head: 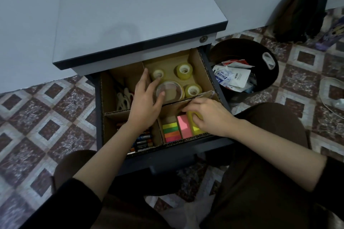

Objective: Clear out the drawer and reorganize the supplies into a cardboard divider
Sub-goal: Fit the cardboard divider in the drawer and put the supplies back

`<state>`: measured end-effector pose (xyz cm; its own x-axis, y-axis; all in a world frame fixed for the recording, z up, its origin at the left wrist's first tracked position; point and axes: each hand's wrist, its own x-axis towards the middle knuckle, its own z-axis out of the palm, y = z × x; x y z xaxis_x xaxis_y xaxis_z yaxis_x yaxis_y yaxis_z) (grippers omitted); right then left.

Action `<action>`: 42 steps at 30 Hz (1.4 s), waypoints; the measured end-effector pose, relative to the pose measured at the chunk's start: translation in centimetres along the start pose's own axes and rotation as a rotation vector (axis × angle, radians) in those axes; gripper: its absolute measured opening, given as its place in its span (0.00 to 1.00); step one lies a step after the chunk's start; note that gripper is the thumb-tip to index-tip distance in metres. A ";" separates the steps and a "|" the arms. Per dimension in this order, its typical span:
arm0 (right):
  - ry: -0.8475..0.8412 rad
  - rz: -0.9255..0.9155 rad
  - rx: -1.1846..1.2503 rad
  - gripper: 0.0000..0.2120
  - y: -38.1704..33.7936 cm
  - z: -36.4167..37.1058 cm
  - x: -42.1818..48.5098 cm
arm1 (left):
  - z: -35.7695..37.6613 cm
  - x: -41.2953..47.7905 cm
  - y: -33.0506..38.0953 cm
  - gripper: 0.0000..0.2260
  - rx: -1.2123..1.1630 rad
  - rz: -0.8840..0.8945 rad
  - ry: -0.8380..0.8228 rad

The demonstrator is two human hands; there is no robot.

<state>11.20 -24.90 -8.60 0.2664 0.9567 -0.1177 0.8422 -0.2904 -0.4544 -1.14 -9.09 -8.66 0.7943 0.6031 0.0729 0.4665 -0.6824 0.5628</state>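
Observation:
The open drawer (222, 96) holds a cardboard divider (119, 112) with several compartments. My left hand (147, 102) grips a large clear tape roll (172, 90) in the back right compartment, among three smaller yellowish tape rolls (184, 70). My right hand (208, 115) holds a yellow sticky-note pad (195, 127) in the front right compartment, beside a pink pad (184, 126) and striped neon flags (171, 130). Scissors (123, 98) lie in the back left compartment. Batteries (143, 142) fill the front left one, partly hidden by my left forearm.
A black waste bin (260, 57) with discarded packaging stands right of the drawer. The grey cabinet top (130, 15) overhangs the drawer's back. A dark bag (305, 9) leans at the far right on the patterned tile floor (37, 117). My knees flank the drawer front.

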 end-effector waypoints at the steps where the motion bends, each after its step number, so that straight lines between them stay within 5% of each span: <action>1: 0.069 -0.006 0.036 0.15 -0.2 -0.1 -0.4 | -0.3 -1.2 0.5 0.19 -0.040 0.004 0.010; 6: 0.345 -0.056 0.386 0.12 -2.8 -0.8 -3.1 | -3.1 -8.7 2.2 0.14 -0.331 -0.026 0.016; 12: 0.207 0.163 0.702 0.16 -6.6 1.8 -6.9 | -4.9 -14.9 2.1 0.10 -0.552 -0.173 -0.381; 18: -0.148 0.558 0.790 0.25 -7.7 4.3 -9.4 | -2.2 -16.7 0.9 0.23 -0.573 -0.641 -0.672; 23: -0.165 0.609 0.968 0.25 -6.9 5.4 -9.0 | -0.4 -16.7 1.2 0.25 -0.738 -0.726 -0.447; 33: -0.035 0.546 0.904 0.15 -6.5 6.6 -7.7 | 1.8 -16.4 0.2 0.25 -0.741 -0.612 -0.237; 42: 0.082 0.489 0.722 0.32 -5.4 4.7 -1.1 | 1.2 -8.4 -2.0 0.29 -0.629 -0.633 -0.239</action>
<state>4.18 -24.26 -10.20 0.5762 0.7162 -0.3938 0.1294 -0.5557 -0.8212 -8.30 -13.31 -11.38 0.5551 0.6378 -0.5339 0.5994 0.1382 0.7884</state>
